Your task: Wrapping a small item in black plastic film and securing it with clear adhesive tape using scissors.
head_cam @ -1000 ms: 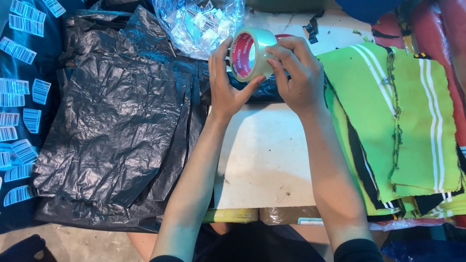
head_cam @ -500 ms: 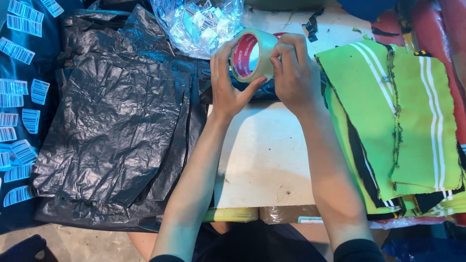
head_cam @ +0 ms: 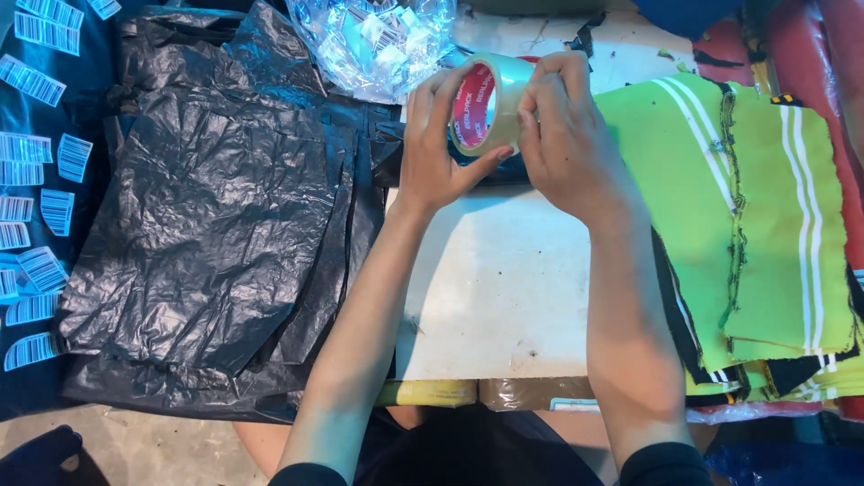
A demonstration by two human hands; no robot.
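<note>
Tape roll (head_cam: 486, 103) sits raised above the white table (head_cam: 490, 288), gripped around its rim by the left hand (head_cam: 432, 153) while right hand (head_cam: 567, 135) fingertips pinch its edge, apparently steadying it; black bags (head_cam: 207, 234) lie leftward.

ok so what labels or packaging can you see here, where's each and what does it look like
Tape roll: held in both hands above the white table, clear tape, red inner core label.
Barcode stickers: scattered along the left edge on dark fabric, small white rectangles with black bars.
Clear plastic bag: top centre, crinkled, holding more white stickers.
Black plastic bags: stacked flat, left of the table.
</note>
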